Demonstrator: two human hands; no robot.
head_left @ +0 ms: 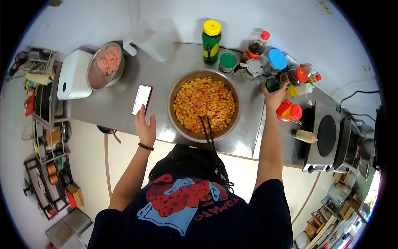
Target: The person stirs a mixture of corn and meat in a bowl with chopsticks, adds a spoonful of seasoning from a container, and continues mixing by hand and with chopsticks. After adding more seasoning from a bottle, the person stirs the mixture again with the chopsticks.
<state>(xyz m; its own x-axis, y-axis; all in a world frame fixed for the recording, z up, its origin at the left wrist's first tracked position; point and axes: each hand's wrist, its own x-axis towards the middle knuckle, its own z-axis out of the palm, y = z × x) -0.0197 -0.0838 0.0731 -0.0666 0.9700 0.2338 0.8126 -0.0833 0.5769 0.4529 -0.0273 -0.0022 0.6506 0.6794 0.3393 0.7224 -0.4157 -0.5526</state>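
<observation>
A large metal bowl [171,108] stands on the steel counter, filled with a corn-like yellow mixture [203,99] with reddish bits. A pair of dark chopsticks [208,133] leans in it over the near rim. Left of the bowl lies a phone [142,99] with a lit white screen. My left hand [146,128] is at its lower edge, fingers stretched out, one fingertip on or just over the screen. Over on the right, my right hand [275,97] is wrapped round a dark green jar [273,85] among the seasoning containers. Its lower part is hidden.
Bowl of pink minced meat [108,62] and clear pitcher [155,45] stand at the back left. Behind the big bowl are a yellow-capped jar [212,41], green-lidded tub [227,62] and glass pot [252,68]. A squeeze bottle [304,135] lies by the hotplate [326,129].
</observation>
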